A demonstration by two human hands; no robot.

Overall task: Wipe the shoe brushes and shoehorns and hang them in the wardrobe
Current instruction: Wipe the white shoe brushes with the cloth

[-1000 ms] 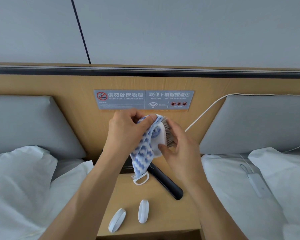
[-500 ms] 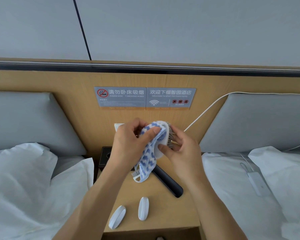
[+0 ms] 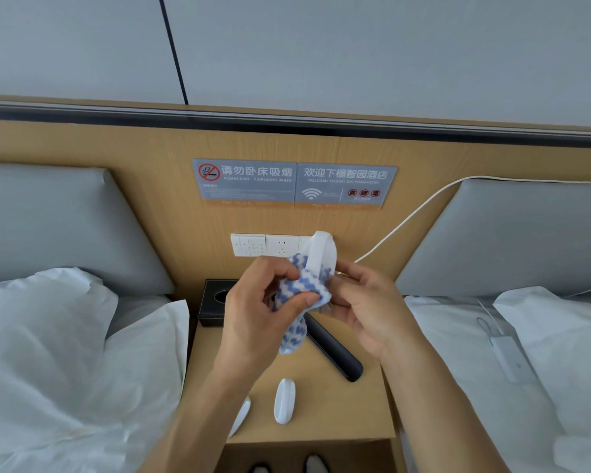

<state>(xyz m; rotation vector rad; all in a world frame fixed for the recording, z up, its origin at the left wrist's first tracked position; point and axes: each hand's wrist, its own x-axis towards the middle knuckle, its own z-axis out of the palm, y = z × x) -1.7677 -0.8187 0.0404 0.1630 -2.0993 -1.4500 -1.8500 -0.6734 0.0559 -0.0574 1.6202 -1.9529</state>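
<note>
- Above the wooden nightstand, between two beds, both hands meet in front of the wall socket panel.
- The left hand is raised with its forearm rising from the lower left; its fingers are curled and its thumb pinches a blue-and-white cloth against them.
- The cloth wraps the lower part of a white shoe brush, and its free end hangs down toward the nightstand.
- The right hand comes in from the lower right, palm turned toward the left hand; its fingers are curled round the brush from the right side and hold it upright, the white back facing the camera.
- Some bristles show just below the cloth, beside the right fingers.
- On the nightstand lie a long black shoehorn, set diagonally, and two white pieces: one near the front centre, another partly hidden by the left forearm.
- A black tissue box sits at the back left corner.
</note>
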